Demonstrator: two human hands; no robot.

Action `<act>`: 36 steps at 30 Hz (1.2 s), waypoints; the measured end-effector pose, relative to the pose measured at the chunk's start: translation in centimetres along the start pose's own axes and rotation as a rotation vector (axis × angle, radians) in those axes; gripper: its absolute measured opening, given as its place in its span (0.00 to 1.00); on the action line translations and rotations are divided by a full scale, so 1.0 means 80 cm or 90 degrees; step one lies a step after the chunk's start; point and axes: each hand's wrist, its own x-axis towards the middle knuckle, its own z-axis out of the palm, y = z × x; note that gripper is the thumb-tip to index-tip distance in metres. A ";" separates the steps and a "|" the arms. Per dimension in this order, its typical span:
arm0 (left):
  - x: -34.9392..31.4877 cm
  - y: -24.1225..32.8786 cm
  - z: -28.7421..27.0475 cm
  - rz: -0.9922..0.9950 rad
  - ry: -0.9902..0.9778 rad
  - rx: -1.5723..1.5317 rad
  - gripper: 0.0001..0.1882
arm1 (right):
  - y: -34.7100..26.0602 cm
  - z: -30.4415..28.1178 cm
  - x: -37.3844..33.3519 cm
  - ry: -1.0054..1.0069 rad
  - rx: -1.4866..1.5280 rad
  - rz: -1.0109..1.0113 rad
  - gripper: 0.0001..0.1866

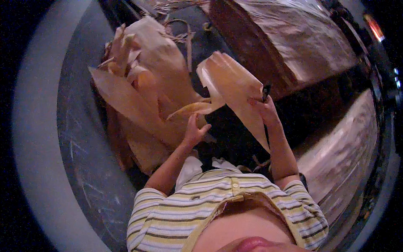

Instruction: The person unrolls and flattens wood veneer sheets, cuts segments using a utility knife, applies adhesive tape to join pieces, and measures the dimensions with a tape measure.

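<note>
My right hand [267, 112] grips the edge of a thin tan veneer sheet [235, 82], which is bent and tilted up in front of me. A small dark object [265, 91] shows beside those fingertips; I cannot tell what it is. Out in front, my left hand [196, 133] has its thumb and forefinger apart. Its fingertips are just below a curled yellowish strip [192, 110] that runs toward the sheet; whether they touch is unclear. Left of that hand lies a loose heap of similar sheets [163, 63], some curled and folded over one another.
At the far right stands a large stack of sheets [302, 33] with a rippled top and a dark brown side. Another wavy pile [346, 136] lies nearer on the right. Thin scraps [180, 31] lie behind the heap. A scratched grey surface [90, 176] spans the left.
</note>
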 end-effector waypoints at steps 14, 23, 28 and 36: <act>0.123 0.043 -0.027 0.285 -0.208 0.170 0.38 | 0.113 -0.248 -0.216 0.669 -0.179 -0.148 0.12; -0.017 -0.225 -0.138 -0.207 0.108 -0.088 0.12 | 0.191 -0.101 -0.212 0.071 -0.889 0.239 0.16; 0.038 -0.407 -0.304 -0.310 0.622 0.012 0.43 | 0.172 0.031 -0.109 -0.012 -0.802 0.248 0.17; 0.126 -0.360 -0.323 -0.274 0.616 0.007 0.27 | 0.139 0.079 -0.057 -0.087 -0.813 0.160 0.13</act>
